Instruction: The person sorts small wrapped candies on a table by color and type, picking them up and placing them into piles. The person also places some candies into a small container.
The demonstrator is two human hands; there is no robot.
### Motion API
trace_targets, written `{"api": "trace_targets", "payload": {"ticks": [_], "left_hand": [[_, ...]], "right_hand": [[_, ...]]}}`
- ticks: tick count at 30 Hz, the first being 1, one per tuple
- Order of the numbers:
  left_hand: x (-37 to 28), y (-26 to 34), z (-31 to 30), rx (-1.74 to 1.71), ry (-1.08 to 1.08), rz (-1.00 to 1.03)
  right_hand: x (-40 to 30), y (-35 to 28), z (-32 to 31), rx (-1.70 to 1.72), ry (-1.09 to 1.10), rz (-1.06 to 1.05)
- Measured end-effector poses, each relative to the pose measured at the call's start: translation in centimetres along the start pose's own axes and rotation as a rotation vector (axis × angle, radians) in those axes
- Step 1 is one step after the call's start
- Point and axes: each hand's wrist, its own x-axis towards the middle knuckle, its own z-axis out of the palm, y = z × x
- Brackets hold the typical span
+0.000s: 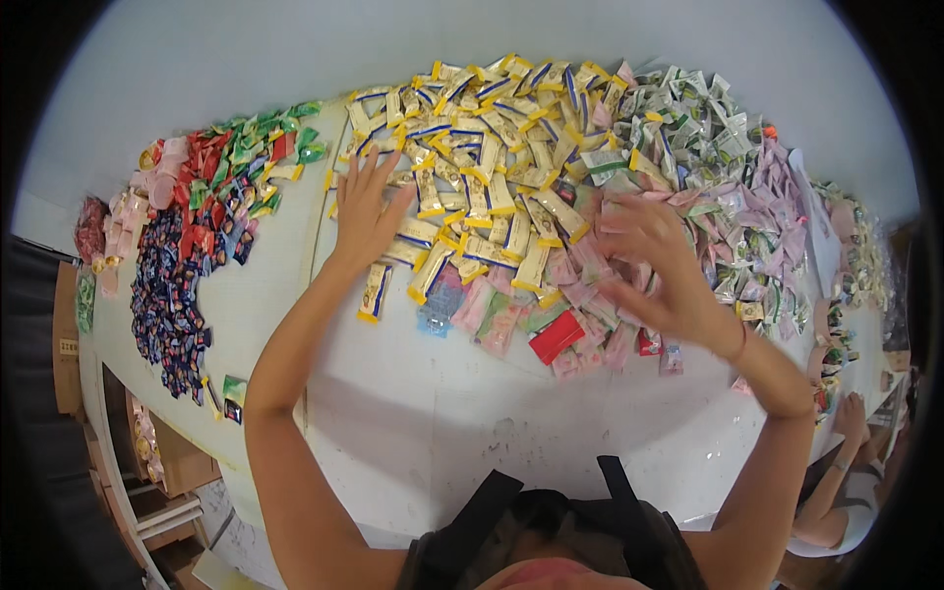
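My left hand (pixel 371 210) lies with spread fingers on the left side of a heap of yellow-and-cream wrapped bars (pixel 479 169). Nothing shows in its grasp. Blurred, my right hand (pixel 649 265) hovers over or touches pink wrapped packets (pixel 579 269), its fingers apart; the palm side is hidden. Between the hands, yellow bars overlap the pink packets. A red packet (pixel 557 337) and clear blue packets (pixel 441 306) lie at the pile's near edge. White-and-green packets (pixel 686 110) and pale pink pointed packets (pixel 771 214) are heaped beyond and right of my right hand.
Dark blue wrapped sweets (pixel 169 302) lie at the left, below red packets (pixel 199 199) and green packets (pixel 258 136). Pink cups (pixel 162 188) stand beside them. A cardboard box (pixel 177 457) sits under the white table (pixel 457 420). At far right is another person's arm (pixel 833 479).
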Motion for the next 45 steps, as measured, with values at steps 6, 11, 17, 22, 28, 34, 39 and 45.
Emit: {"api": "trace_targets", "payload": {"ticks": [6, 11, 17, 22, 28, 34, 39, 45], "left_hand": [[2.7, 5.0, 3.7, -0.092, 0.040, -0.209], [6.0, 7.7, 5.8, -0.020, 0.059, -0.323], [9.1, 11.5, 9.6, -0.018, 0.275, -0.479], [10.4, 12.6, 11.1, -0.087, 0.322, -0.510], [6.2, 11.1, 4.4, -0.337, 0.254, -0.136], [-11.6, 11.4, -1.9, -0.237, -0.321, -0.038], [-11.7, 13.8, 0.6, -0.134, -0.070, -0.069], [-11.3, 16.7, 0.6, -0.313, 0.004, -0.240]], "right_hand": [[-11.9, -5.2, 1.4, 0.046, -0.021, 0.331], [-17.5, -6.8, 0.7, -0.076, 0.125, 0.611], [-18.9, -9.0, 3.3, -0.016, 0.268, 0.632], [-18.6, -8.4, 4.4, -0.084, 0.389, 0.503], [-19.4, -7.5, 4.7, -0.123, 0.455, 0.467], [-19.1, -7.4, 5.2, -0.035, 0.518, 0.402], [-19.9, -7.1, 5.9, -0.015, 0.518, 0.358], [-20.1, -7.1, 6.0, 0.067, 0.497, 0.384]]}}
